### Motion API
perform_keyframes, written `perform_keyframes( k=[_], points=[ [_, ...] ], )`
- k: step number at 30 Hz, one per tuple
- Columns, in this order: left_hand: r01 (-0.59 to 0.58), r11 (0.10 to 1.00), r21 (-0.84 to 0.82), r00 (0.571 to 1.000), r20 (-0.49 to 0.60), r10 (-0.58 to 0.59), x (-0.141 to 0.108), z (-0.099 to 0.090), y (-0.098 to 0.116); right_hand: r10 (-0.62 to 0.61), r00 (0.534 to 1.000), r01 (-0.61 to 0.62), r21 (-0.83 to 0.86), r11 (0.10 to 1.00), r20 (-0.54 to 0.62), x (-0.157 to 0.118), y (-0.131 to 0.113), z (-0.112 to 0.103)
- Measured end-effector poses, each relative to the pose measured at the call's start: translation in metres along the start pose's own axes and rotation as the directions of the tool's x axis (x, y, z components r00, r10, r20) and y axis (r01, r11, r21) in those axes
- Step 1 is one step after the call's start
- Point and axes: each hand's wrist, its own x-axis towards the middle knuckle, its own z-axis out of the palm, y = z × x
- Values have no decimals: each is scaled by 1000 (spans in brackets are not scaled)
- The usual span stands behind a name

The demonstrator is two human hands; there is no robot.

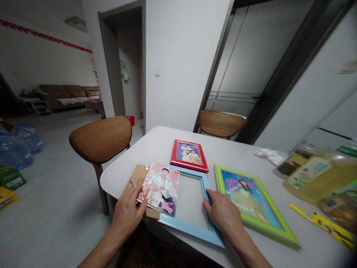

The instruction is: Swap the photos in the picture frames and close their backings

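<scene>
A photo print [163, 188] with a pink background lies over the left part of a light-blue picture frame [192, 227] and over a brown backing board [138, 174] with metal clips. My left hand [130, 204] grips the print's lower left edge between thumb and fingers. The right side rail of the blue frame is in my right hand [223, 210], fingers curled over its inner edge. Through the frame's opening the white tabletop shows. Behind it stands a red picture frame [206, 163] holding a group photo; a green picture frame [279, 232] with a portrait lies to the right.
On the table's right are a large bottle of yellowish liquid [312, 175], a jar [291, 160], white tissue [269, 154] and a yellow packaged item [331, 229]. Wooden chairs stand at the left [102, 139] and the far side [221, 123] of the white table [158, 143].
</scene>
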Motion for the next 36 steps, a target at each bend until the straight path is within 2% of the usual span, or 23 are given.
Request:
perform_keyframes(
  k=[4, 7, 10, 13, 16, 18, 21, 24, 26, 28, 30, 32, 34, 36],
  points=[
    [-82, 995, 48, 997, -6, 82, -1, 1, 1, -41, 998, 40, -32, 999, -41, 0, -2, 0],
    [-206, 978, -15, 976, 65, 207, 1, 2, 6, -64, 994, 63, -9, 998, -84, 0, -4, 2],
    [-279, 957, -84, 944, 159, 289, 4, 2, 16, -133, 986, 145, 128, 981, -100, 0, -13, 3],
    [-289, 951, -108, 915, 261, 308, 8, 2, 28, -181, 982, 187, 383, 905, -52, -1, -31, 5],
    [-248, 964, -100, 897, 352, 267, 10, 5, 39, -141, 989, 75, 654, 753, 49, 3, -51, 9],
    [-222, 971, -88, 894, 379, 239, 9, 8, 46, -108, 988, -19, 796, 606, 106, 7, -63, 12],
    [-217, 973, -80, 906, 354, 232, 8, 17, 52, -63, 989, -100, 928, 360, 131, 12, -76, 9],
    [-254, 959, -129, 931, 237, 278, 13, 22, 53, -27, 997, -67, 987, 147, 71, 12, -87, -8],
    [-286, 931, -227, 943, 103, 315, 19, 19, 54, -22, 999, -28, 999, 16, 29, 9, -91, -22],
    [-268, 890, -370, 961, -34, 275, 26, 12, 58, -10, 1000, -20, 998, -67, 19, 6, -91, -30],
    [-163, 825, -541, 986, -124, 114, 32, 4, 66, 38, 997, -68, 996, -55, 70, 4, -87, -28],
    [-10, 670, -742, 988, -110, -107, 35, 1, 76, 94, 978, -187, 982, -21, 188, 4, -81, -20],
    [120, 413, -903, 969, 16, -247, 33, 7, 86, 94, 953, -283, 958, -53, 287, 3, -74, -12],
    [220, 188, -957, 950, 167, -263, 30, 17, 93, 82, 952, -289, 953, -96, 296, 3, -65, -9]
  ],
)
